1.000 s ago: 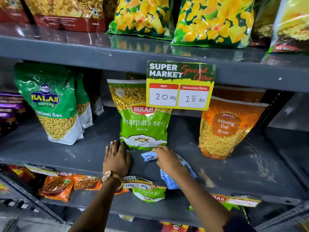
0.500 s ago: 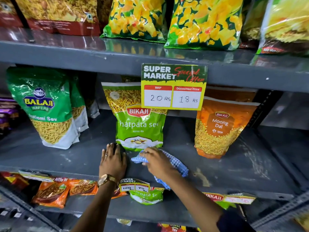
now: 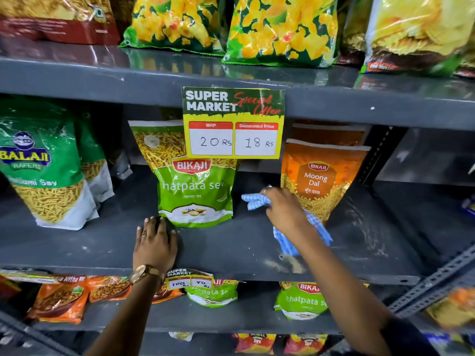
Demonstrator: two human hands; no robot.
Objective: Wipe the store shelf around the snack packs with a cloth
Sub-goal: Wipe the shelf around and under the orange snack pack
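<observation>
**Grey store shelf, cloth in the gap between two packs**

Grey metal shelf [image 3: 231,242], dusty, with a pale smudge near the front edge at right. Right hand [image 3: 284,211] closed over a blue checked cloth [image 3: 257,200], bunched ahead of the knuckles and trailing back under the wrist. Cloth in the gap between the green chatpata sev pack [image 3: 195,186] on its left and the orange moong dal pack [image 3: 321,181] just beside it on the right. Left hand [image 3: 155,244] spread flat on the shelf, fingertips at the green pack's lower corner, holding nothing. Unwiped streaks mostly rightward, beyond the orange pack: nearer the right hand, so likely a sweep that way or forward along the gap.
</observation>
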